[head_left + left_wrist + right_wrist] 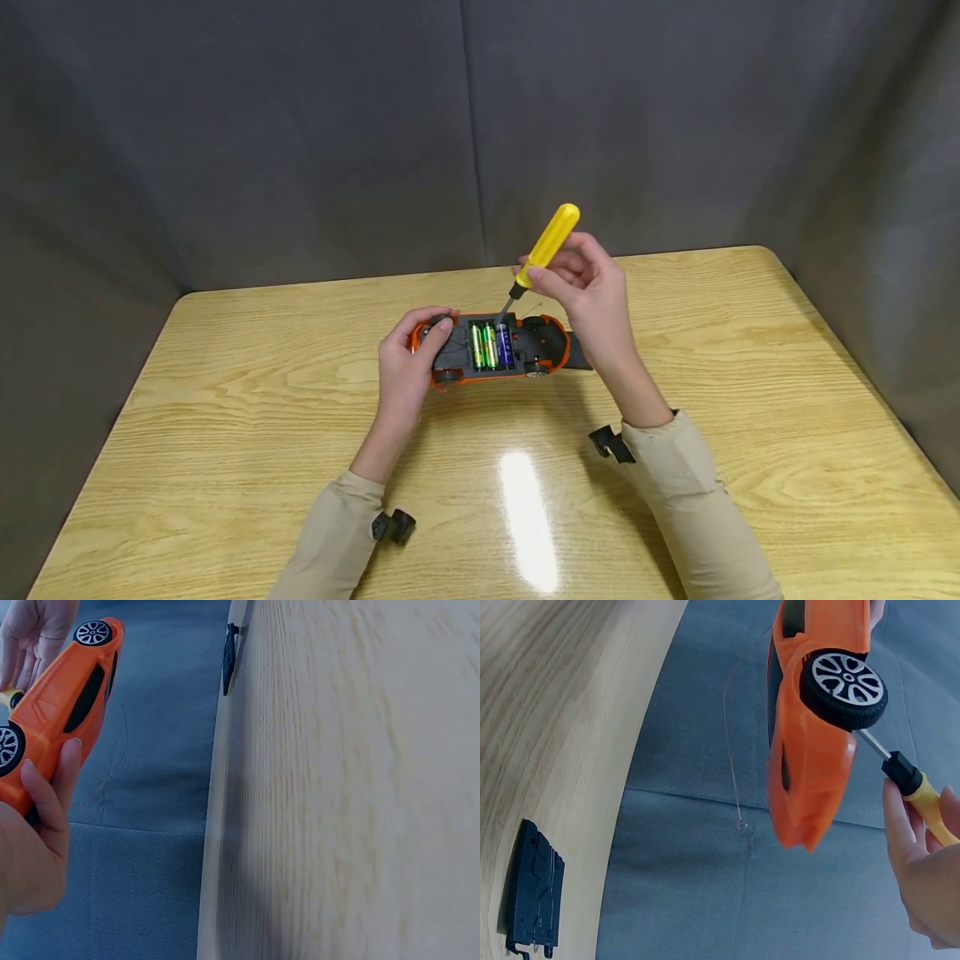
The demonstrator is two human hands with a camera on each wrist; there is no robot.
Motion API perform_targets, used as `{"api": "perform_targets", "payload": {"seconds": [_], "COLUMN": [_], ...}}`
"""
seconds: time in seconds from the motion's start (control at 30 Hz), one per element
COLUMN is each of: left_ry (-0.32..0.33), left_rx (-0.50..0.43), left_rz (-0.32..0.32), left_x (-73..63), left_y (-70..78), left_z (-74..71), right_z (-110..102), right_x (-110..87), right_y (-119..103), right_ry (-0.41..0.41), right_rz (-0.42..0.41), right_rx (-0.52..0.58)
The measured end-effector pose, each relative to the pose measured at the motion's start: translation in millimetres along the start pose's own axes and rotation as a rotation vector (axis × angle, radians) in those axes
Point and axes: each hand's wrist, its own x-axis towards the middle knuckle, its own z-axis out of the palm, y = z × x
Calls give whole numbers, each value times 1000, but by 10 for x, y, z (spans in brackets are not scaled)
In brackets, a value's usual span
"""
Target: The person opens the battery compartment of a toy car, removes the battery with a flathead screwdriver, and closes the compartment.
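Observation:
An orange toy car (450, 354) is held underside up above the table, its left end gripped by my left hand (405, 354) with the thumb over the black base. Two green batteries (483, 347) and one dark blue battery (504, 346) lie side by side in its uncovered compartment. My right hand (596, 292) pinches a screwdriver (553, 237) by its yellow handle, near the black collar. The metal tip slants down to the upper end of the blue battery. In the right wrist view, a car wheel (846, 688) hides the tip.
A black battery cover (536, 889) lies on the wooden table (247, 433), partly behind the car's right end in the head view. From the car sticks a thin wire antenna (731, 754). Dark grey cloth panels (322, 150) stand around the table's back and sides.

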Motion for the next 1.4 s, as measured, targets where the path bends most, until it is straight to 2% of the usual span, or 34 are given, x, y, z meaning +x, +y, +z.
{"api": "perform_targets", "payload": {"seconds": [0.23, 0.43, 0.63, 1.0, 1.23, 1.4], "left_ry": [1, 0, 6, 3, -3, -8], "left_rx": [-3, 4, 1, 14, -5, -2], "left_rz": [-8, -14, -19, -19, -28, -26], "left_x": [-13, -8, -8, -29, -24, -19], "left_y": [-4, 0, 5, 17, 27, 18], "left_z": [-10, -13, -24, -38, -21, -23], "right_z": [-11, -48, -37, -22, -21, -48], "right_x": [-15, -18, -19, -44, -50, -51], "right_y": [6, 0, -1, -5, 2, 9], "right_ry": [-17, 8, 17, -16, -74, -75], "right_rz": [16, 1, -10, -58, -111, -75], "right_rx": [40, 41, 15, -68, -109, -125]}}
